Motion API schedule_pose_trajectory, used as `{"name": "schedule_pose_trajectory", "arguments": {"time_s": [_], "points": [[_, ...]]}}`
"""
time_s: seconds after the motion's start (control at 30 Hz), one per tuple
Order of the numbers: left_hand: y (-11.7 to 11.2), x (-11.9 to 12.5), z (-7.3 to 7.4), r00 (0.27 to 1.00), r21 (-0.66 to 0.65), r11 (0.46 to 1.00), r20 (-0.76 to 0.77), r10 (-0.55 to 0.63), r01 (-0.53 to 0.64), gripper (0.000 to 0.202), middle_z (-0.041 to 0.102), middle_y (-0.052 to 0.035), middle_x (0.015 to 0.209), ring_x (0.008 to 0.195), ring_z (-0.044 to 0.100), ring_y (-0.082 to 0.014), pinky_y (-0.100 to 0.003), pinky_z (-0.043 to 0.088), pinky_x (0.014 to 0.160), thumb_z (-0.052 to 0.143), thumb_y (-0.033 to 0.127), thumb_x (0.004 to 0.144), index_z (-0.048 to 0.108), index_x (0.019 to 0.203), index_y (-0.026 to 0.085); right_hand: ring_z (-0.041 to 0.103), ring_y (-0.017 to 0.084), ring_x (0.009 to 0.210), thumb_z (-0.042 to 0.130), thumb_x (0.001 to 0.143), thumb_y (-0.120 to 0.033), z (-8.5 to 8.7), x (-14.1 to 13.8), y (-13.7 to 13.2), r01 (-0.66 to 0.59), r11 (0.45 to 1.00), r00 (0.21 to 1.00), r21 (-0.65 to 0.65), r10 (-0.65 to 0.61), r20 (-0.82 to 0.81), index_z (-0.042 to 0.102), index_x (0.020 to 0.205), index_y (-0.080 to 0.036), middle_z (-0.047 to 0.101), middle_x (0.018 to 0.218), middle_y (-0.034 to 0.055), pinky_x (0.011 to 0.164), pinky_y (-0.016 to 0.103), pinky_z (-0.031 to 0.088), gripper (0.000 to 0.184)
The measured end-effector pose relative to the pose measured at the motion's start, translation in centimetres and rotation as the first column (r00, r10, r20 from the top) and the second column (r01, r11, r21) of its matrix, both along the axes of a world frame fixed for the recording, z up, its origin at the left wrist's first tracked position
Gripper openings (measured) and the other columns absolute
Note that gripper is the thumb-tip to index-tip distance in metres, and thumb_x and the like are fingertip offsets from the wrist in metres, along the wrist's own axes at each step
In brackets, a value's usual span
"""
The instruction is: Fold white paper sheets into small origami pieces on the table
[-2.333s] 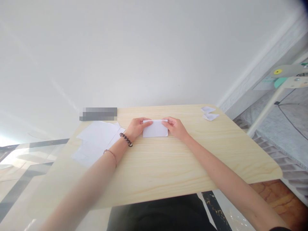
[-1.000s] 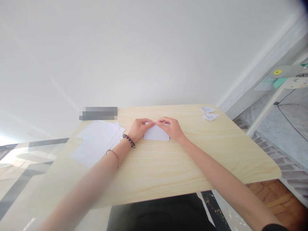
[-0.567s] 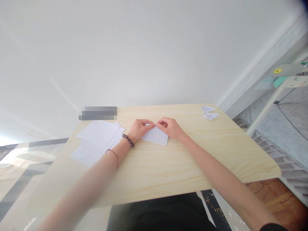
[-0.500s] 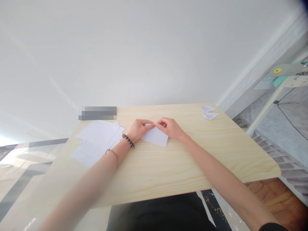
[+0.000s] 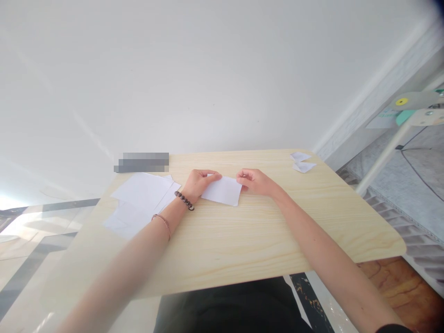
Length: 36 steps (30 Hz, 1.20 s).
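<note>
With the left hand pinching one top corner of the folded paper and the right hand the other, low over the counter, I'd say an uneven tug could crumple or tear it.

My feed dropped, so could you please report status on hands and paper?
Left hand holds folded paper, left edge. Right hand pinches right corner. Paper on table. Loose sheets to left, apart.

On our table, loose sheets lie left, folded paper centre, folded scraps far right.
</note>
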<state>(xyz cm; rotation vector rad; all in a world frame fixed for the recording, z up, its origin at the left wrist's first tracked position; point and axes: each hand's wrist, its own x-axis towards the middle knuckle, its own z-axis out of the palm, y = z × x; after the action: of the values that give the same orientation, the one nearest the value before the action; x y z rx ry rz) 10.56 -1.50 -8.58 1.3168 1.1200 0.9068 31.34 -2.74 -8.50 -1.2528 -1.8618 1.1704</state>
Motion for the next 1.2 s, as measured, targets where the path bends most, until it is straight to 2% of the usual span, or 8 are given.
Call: {"name": "schedule_pose_trajectory", "arguments": {"time_s": [0.4, 0.53, 0.6, 0.7, 0.87, 0.97, 1.1, 1.2], "points": [[0.5, -0.3, -0.4, 0.998, -0.017, 1.0, 0.054, 0.023, -0.022, 0.039, 0.064, -0.0052, 0.072, 0.061, 0.056, -0.0157, -0.024, 0.041, 0.05, 0.068, 0.042, 0.055, 0.066, 0.081, 0.013, 0.057, 0.011, 0.056, 0.048, 0.075, -0.028, 0.9, 1.8, 0.0, -0.072, 0.994, 0.996, -0.077, 0.076, 0.055, 0.052, 0.069, -0.015, 0.06, 0.06, 0.0008, 0.057, 0.024, 0.045, 0.015], [0.9, -0.8, -0.6, 0.994, 0.0, 0.997, 0.077, 0.083, -0.083, 0.042, 0.064, -0.0072, 0.082, 0.068, 0.058, -0.0168, -0.024, 0.043, 0.054, 0.066, 0.044, 0.058, 0.064, 0.086, 0.013, 0.058, 0.011, 0.056, 0.051, 0.075, -0.034, 0.6, 1.9, 0.1, 0.003, 0.997, 1.0, -0.072, -0.001, 0.02, 0.054, 0.073, -0.015, 0.062, 0.066, 0.0034, 0.057, 0.025, 0.046, 0.02], [0.9, -0.8, -0.7, 0.996, 0.033, 0.996, 0.027, 0.082, -0.083, 0.043, 0.064, -0.0066, 0.08, 0.065, 0.057, -0.0157, -0.023, 0.042, 0.052, 0.066, 0.046, 0.058, 0.065, 0.085, 0.013, 0.059, 0.013, 0.063, 0.048, 0.077, -0.041, 0.3, 1.1, 0.0, 0.064, 0.997, 0.995, -0.039, -0.067, -0.076, 0.057, 0.078, -0.014, 0.064, 0.075, 0.0058, 0.055, 0.025, 0.047, 0.029], [0.9, -0.4, -0.8, 0.994, 0.095, 0.991, -0.054, 0.097, -0.091, 0.042, 0.064, -0.0049, 0.076, 0.061, 0.056, -0.0141, -0.022, 0.039, 0.049, 0.065, 0.047, 0.058, 0.065, 0.084, 0.014, 0.059, 0.015, 0.074, 0.038, 0.08, -0.049, -0.2, -0.6, 0.0, 0.008, 1.0, 0.983, -0.004, -0.009, -0.184, 0.059, 0.082, -0.015, 0.063, 0.082, 0.006, 0.059, 0.025, 0.047, 0.04], [0.5, -0.1, -0.8, 0.987, 0.133, 0.991, -0.151, 0.052, -0.031, 0.042, 0.063, -0.0037, 0.071, 0.057, 0.055, -0.0133, -0.02, 0.037, 0.045, 0.063, 0.048, 0.061, 0.064, 0.087, 0.015, 0.052, 0.011, 0.059, 0.048, 0.075, -0.045, -1.2, -2.4, 0.2, 0.192, 0.956, 0.981, 0.22, -0.192, -0.02, 0.061, 0.079, -0.017, 0.062, 0.075, 0.0014, 0.051, 0.021, 0.039, 0.031], [0.3, -0.2, -0.5, 0.987, 0.147, 0.987, -0.157, -0.033, 0.057, 0.043, 0.063, -0.004, 0.075, 0.058, 0.055, -0.0131, -0.02, 0.037, 0.046, 0.061, 0.047, 0.063, 0.062, 0.093, 0.016, 0.049, 0.009, 0.056, 0.045, 0.077, -0.041, -1.2, -2.3, 0.1, 0.205, 0.93, 0.975, 0.306, -0.22, 0.016, 0.061, 0.076, -0.017, 0.062, 0.074, 0.0004, 0.05, 0.02, 0.035, 0.028], [0.0, -0.3, 0.0, 0.982, 0.151, 0.985, -0.181, -0.057, 0.085, 0.046, 0.062, -0.0015, 0.066, 0.054, 0.053, -0.0116, -0.02, 0.035, 0.045, 0.06, 0.046, 0.066, 0.059, 0.103, 0.019, 0.048, 0.009, 0.055, 0.044, 0.078, -0.038, -0.7, -2.0, -0.2, 0.19, 0.915, 0.976, 0.355, -0.216, 0.036, 0.061, 0.078, -0.019, 0.063, 0.077, -0.0005, 0.051, 0.021, 0.035, 0.026], [-0.1, -0.2, 0.2, 0.987, 0.132, 0.986, -0.136, -0.084, 0.102, 0.041, 0.065, -0.0041, 0.073, 0.062, 0.056, -0.0132, -0.021, 0.039, 0.052, 0.059, 0.045, 0.066, 0.062, 0.096, 0.017, 0.048, 0.008, 0.055, 0.046, 0.077, -0.037, -0.5, -2.2, -0.4, 0.153, 0.919, 0.981, 0.363, -0.186, 0.056, 0.062, 0.079, -0.019, 0.064, 0.08, -0.0008, 0.051, 0.02, 0.034, 0.024]]}}
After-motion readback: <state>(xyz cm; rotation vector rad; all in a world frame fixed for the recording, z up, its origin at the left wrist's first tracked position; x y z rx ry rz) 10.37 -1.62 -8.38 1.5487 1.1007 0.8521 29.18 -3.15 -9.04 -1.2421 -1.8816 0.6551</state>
